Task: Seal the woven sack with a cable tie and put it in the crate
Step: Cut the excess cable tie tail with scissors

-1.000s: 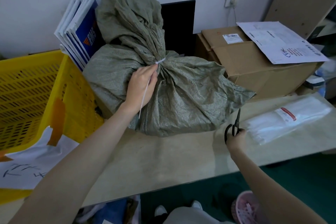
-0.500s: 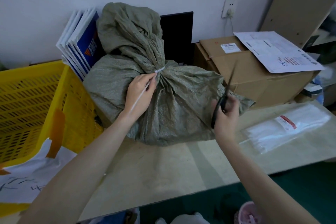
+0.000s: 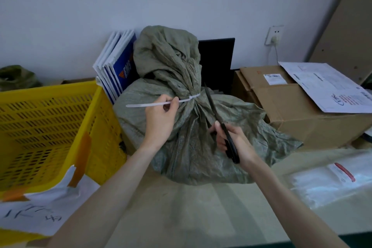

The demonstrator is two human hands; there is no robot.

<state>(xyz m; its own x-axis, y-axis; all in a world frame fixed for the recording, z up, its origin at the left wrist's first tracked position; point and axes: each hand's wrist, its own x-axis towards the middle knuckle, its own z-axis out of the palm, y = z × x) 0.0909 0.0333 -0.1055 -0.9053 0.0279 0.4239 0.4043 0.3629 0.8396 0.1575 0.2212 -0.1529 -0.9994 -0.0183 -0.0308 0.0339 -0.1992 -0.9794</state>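
Note:
A grey-green woven sack (image 3: 193, 147) stands on the table, its neck gathered and cinched by a white cable tie (image 3: 153, 104). My left hand (image 3: 161, 117) pinches the tie's loose tail and holds it out level to the left. My right hand (image 3: 231, 143) grips black scissors (image 3: 219, 121), whose blades point up toward the tie's lock at the sack's neck. The yellow slotted crate (image 3: 50, 127) stands to the left of the sack, touching it.
A cardboard box (image 3: 291, 106) with papers on top sits right of the sack. Blue-white folders (image 3: 116, 66) and a black panel (image 3: 217, 62) lean against the wall behind. A clear plastic bag (image 3: 330, 183) lies front right. A written paper sheet (image 3: 36, 207) hangs on the crate.
My right hand lifted the scissors from the table and brought them up to the sack's neck. My left hand pulled the tie's tail from hanging down to level leftward.

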